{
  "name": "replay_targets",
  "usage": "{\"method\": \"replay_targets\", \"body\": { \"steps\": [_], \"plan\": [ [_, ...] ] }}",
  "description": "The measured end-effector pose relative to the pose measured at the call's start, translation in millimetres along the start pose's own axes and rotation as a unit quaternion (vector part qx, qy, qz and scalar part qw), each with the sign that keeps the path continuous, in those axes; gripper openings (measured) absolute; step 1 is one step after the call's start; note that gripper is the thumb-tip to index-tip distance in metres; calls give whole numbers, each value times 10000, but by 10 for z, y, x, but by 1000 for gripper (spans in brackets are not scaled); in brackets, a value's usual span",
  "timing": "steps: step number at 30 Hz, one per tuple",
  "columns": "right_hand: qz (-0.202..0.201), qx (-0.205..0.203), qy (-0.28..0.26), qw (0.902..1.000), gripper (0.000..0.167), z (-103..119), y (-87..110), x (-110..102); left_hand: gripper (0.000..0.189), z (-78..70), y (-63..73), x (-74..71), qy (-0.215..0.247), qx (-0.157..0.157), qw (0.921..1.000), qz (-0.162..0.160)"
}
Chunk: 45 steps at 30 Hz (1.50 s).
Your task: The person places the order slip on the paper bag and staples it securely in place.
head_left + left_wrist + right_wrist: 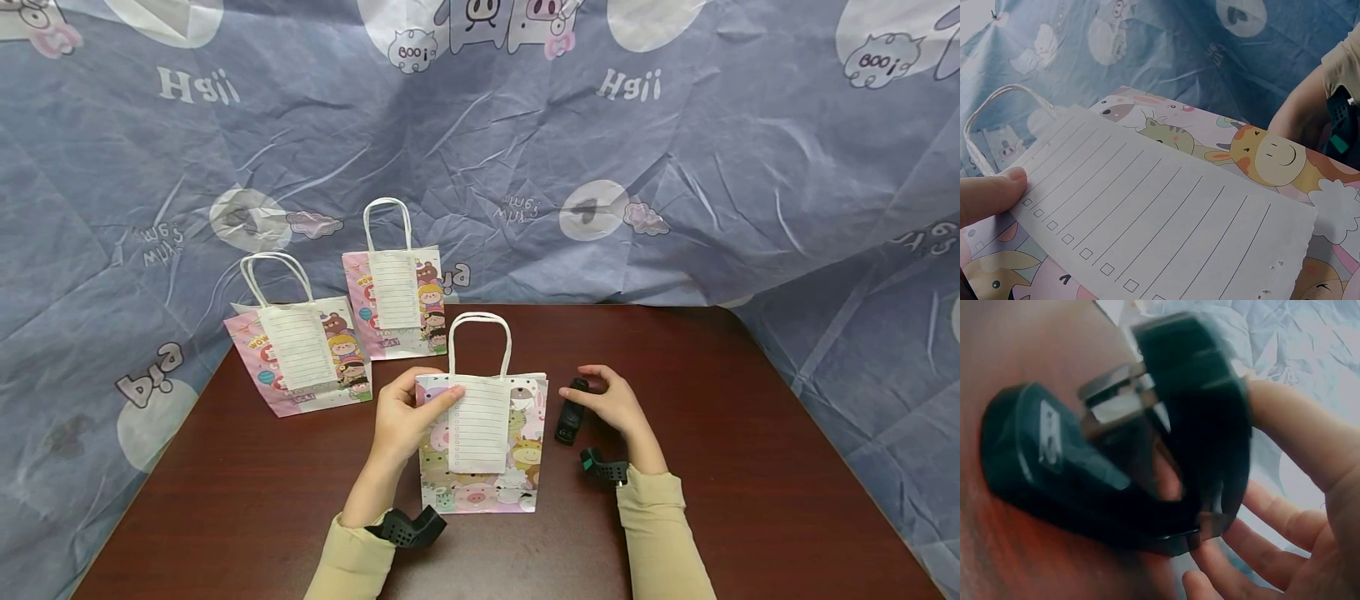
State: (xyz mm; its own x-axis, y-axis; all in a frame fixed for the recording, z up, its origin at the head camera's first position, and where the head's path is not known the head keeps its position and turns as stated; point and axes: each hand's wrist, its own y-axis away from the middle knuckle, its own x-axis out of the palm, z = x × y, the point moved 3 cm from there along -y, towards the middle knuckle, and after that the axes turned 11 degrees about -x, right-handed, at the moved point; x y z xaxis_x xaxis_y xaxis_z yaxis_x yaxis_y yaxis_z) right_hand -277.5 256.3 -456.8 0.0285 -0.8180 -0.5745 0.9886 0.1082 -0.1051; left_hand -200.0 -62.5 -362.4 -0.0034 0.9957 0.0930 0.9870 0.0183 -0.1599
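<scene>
My left hand [402, 417] grips the top left edge of a small paper gift bag [480, 494] printed with cartoon animals. Its thumb presses the upper corner of a lined white paper sheet [1147, 206] against the bag's front, and the other fingers are hidden behind. Two white twisted handles [480, 317] rise from the bag's top. To the right of the bag, my right hand [611, 404] holds the far end of a black stapler [570, 414] between thumb and fingers. In the right wrist view the stapler's upper arm [1200, 394] is raised at an angle from its base [1066, 469], which lies on the table.
Two pink gift bags [360, 348] [255, 367] with similar lined sheets on their fronts stand at the back left of the dark red wooden table [750, 467]. Behind the table hangs a wrinkled blue cartoon cloth [480, 183].
</scene>
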Motion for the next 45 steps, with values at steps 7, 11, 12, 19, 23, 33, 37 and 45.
{"method": "replay_targets", "body": {
  "steps": [7,11,12,19,23,33,37,45],
  "plan": [
    [147,-118,-160,9997,71,-59,7,35,18,-9,2,2,-37,64,10000,-13],
    [95,-189,-161,9996,71,-117,2,44,18,-10,2,2,-30,133,9999,7],
    [78,-199,-159,9996,71,-128,0,48,18,-5,0,2,-31,140,9999,11],
    [-186,-185,-369,9990,67,-184,-11,73,18,-4,-3,1,-21,113,9999,43],
    [-311,-326,-551,9975,64,-187,-14,91,19,-15,2,-2,-16,110,9999,27],
    [-887,-779,-880,9891,66,-158,-25,82,18,3,-3,-3,-73,72,9999,-31],
    [-1166,-1181,-1074,9803,64,-151,-33,75,18,3,0,-3,-69,70,9999,-27],
    [-1720,-1724,-1392,9599,62,-92,-32,52,18,-2,6,-2,-10,30,10000,14]
  ]
}}
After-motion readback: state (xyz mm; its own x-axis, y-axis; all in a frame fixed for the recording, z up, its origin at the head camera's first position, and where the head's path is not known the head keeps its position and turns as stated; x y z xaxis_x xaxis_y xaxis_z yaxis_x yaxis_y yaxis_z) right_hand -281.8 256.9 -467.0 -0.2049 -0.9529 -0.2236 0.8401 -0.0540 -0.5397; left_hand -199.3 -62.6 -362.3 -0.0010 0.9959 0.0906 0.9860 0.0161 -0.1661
